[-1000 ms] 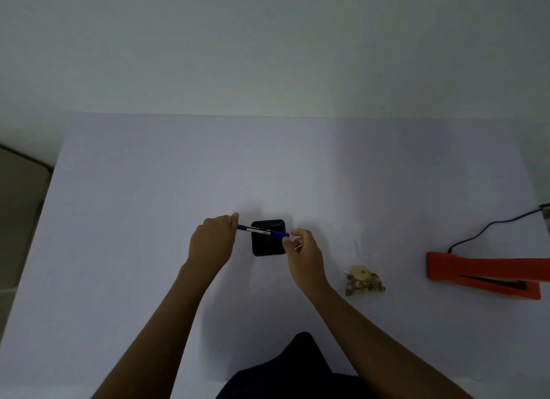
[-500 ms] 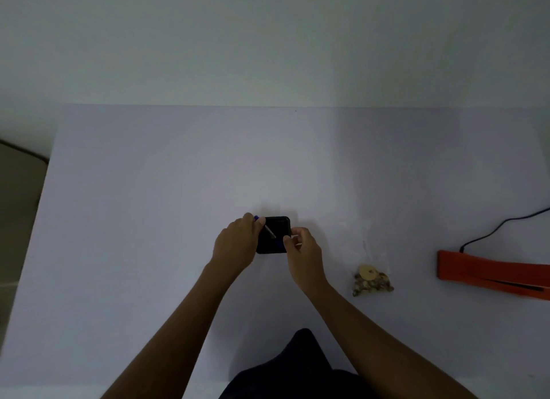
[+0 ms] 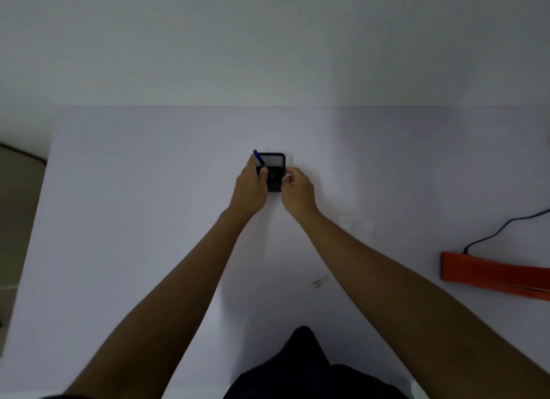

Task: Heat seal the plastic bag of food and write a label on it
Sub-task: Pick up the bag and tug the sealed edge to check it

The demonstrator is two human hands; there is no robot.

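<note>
Pen (image 3: 262, 162) clamped in left hand (image 3: 250, 187) over black holder (image 3: 275, 171); right hand (image 3: 299, 193) pinches small white item, likely cap. Heat sealer (image 3: 488, 272) untouched at right. Bag not discernible; labelling apparently pending.

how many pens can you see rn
1: a blue pen held in the left hand, over the black holder at the table's centre. Others may be hidden.

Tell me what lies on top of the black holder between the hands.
A blue pen, gripped by the left hand, slants across the black holder. The right hand touches its right edge. Both hands cover its lower corners, and nothing inside it shows.
</note>
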